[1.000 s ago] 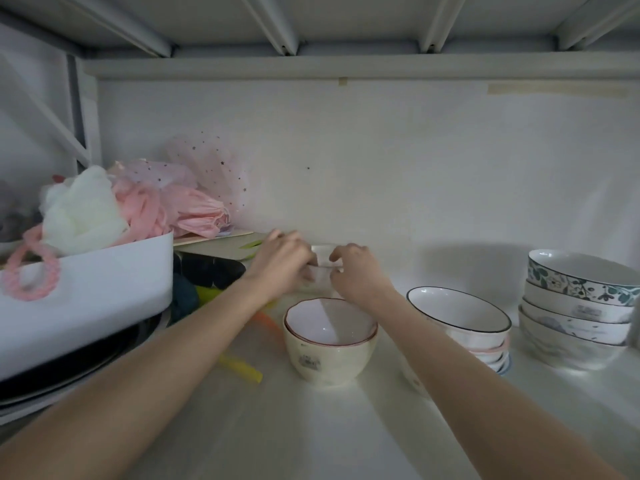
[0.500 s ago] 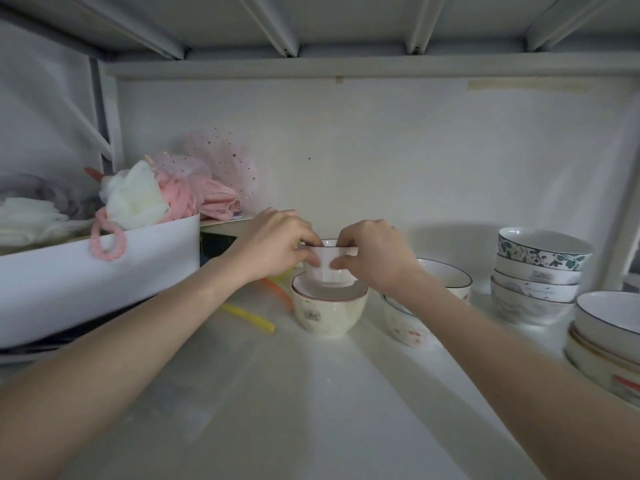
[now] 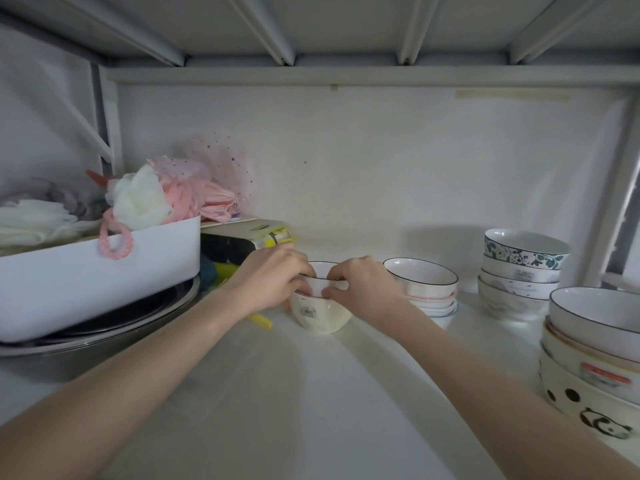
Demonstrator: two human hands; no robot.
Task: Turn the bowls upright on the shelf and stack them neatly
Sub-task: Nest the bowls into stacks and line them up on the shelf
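Note:
A small white bowl (image 3: 323, 271) with a red rim sits upright, nested in a cream bowl (image 3: 320, 315) at the middle of the shelf (image 3: 311, 393). My left hand (image 3: 273, 277) grips its left rim and my right hand (image 3: 360, 287) grips its right rim. Right of them stands a stack of white bowls (image 3: 424, 284) with a dark-rimmed one on top. Further right is a stack topped by a floral bowl (image 3: 523, 249). At the right edge a big stack (image 3: 595, 348) has a panda bowl at the bottom.
A white bin (image 3: 100, 275) of pink and white puffs rests on metal basins (image 3: 104, 330) at the left. Behind my left hand lie a black and yellow-green box (image 3: 242, 237) and a yellow stick (image 3: 259, 320). The upper shelf's underside runs close overhead.
Both hands brought the small bowl forward from the back of the shelf and lowered it into the cream bowl. The view shifted, showing the big stack at the right.

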